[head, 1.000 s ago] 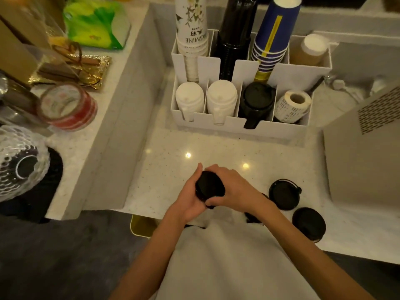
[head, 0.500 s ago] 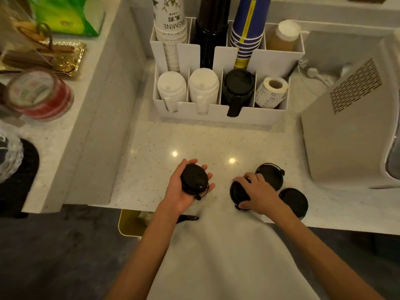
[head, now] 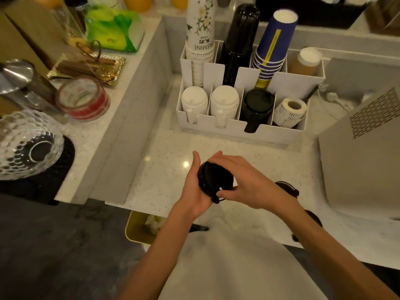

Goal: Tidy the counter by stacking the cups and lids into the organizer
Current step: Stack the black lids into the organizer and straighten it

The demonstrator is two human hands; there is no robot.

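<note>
I saw the stack of black lids (head: pixel 214 180) caught between both hands above the white counter (head: pixel 164 169), close to its front edge. My left hand (head: pixel 194 189) cupped the stack from below and from the left side, palm up, fingers curled round the rim. My right hand (head: pixel 244 182) closed over it from the right, thumb and fingers pinching the stack's near edge. Two more loose black lids (head: pixel 290 188) lay on the counter to the right, mostly hidden behind my right forearm. The white organizer (head: pixel 238 128) stood well beyond the hands, toward the back of the counter, and its third front compartment held a black lid stack (head: pixel 256 107). Open counter lay between the hands and the organizer. A raised ledge (head: pixel 121 135) bounded the left side, and a grey machine (head: pixel 359 161) closed off the right.
</note>
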